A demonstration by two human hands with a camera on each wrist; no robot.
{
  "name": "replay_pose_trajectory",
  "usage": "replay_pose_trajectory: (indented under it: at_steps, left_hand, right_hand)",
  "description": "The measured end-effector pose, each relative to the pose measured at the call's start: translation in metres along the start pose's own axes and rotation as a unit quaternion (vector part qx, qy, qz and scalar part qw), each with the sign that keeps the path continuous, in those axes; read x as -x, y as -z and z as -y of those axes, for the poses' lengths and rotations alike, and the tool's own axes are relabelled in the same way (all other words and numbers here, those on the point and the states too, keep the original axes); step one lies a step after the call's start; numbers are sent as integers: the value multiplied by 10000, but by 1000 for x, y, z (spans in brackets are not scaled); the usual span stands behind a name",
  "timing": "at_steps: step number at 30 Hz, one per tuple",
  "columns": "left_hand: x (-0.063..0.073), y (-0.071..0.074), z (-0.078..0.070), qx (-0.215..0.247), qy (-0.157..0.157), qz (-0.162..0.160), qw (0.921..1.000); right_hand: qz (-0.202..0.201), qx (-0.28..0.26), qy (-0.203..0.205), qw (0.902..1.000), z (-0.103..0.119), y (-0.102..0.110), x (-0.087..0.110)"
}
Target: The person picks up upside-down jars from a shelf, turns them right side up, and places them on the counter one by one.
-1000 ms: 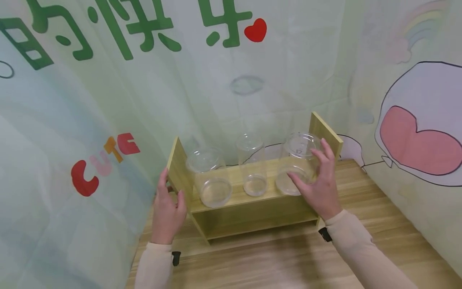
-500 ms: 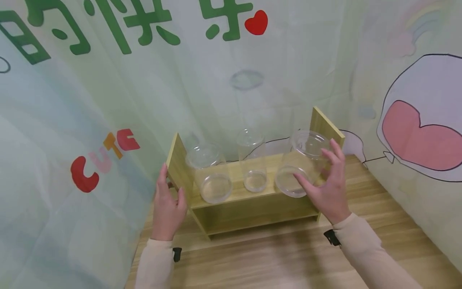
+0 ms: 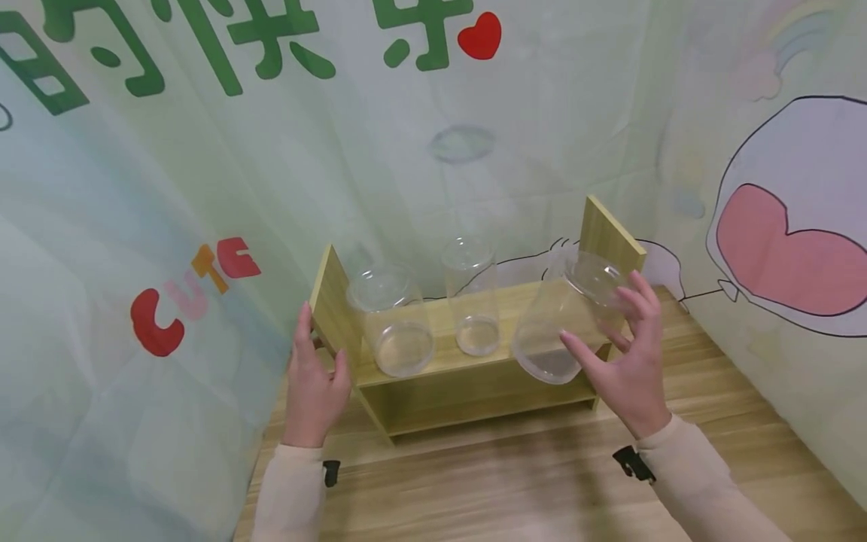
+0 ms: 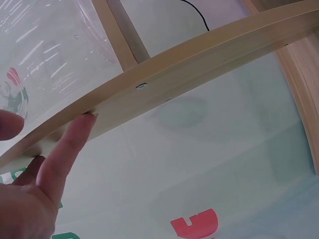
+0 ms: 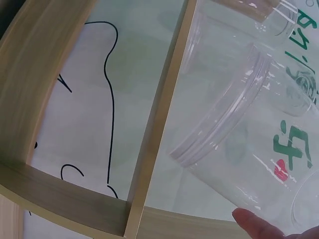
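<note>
Near the front right corner of the shelf's (image 3: 511, 307) top board: clear tilted jar (image 3: 550, 320), grasped by my right hand (image 3: 630, 369). Thumb on its near side, fingers curled round the right. Relation that counts: jar lies to the left of my right palm, between thumb and fingers. Long axis leans, base down-left and showing across the board's front edge, top rim up-right toward the right end panel (image 3: 603, 229). Can't tell if base touches the board. Right hand is the nearer by far. My left hand (image 3: 316, 399) is at the left end panel (image 3: 333, 301), fingers straight against its outer face, thumb apart, not clenched. 2 more clear jars, upright on the top board: wide jar (image 3: 396, 324) beside the left edge, narrow jar (image 3: 470, 293) mid-board, between the other 2. Shelf stands on the counter (image 3: 474, 497).
</note>
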State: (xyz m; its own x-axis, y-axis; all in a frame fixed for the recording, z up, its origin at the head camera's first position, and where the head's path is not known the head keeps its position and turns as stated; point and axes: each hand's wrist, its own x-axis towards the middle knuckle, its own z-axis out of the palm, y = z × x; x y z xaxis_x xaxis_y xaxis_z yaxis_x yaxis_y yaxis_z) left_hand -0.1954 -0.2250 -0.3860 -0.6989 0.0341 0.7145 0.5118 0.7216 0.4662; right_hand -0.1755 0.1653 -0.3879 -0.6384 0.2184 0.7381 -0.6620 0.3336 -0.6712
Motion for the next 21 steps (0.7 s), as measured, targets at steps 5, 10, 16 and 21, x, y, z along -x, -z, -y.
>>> replay_pose_trajectory:
  at_steps: [5, 10, 16, 21]
  left_hand:
    - [-1, 0, -1, 22, -87, -22, 10000]
    - [0, 0, -1, 33, -144, -42, 9999]
    - [1, 0, 0, 23, -148, -57, 9999]
    - [2, 0, 0, -29, -99, -32, 9999]
  right_hand:
    - [15, -121, -221, 9997, 4, 5, 5]
    - [15, -360, -390, 9986, 6, 9, 12]
    - [30, -669, -644, 9957, 7, 11, 23]
    - [-105, -1188, -1090, 9869, 10, 14, 31]
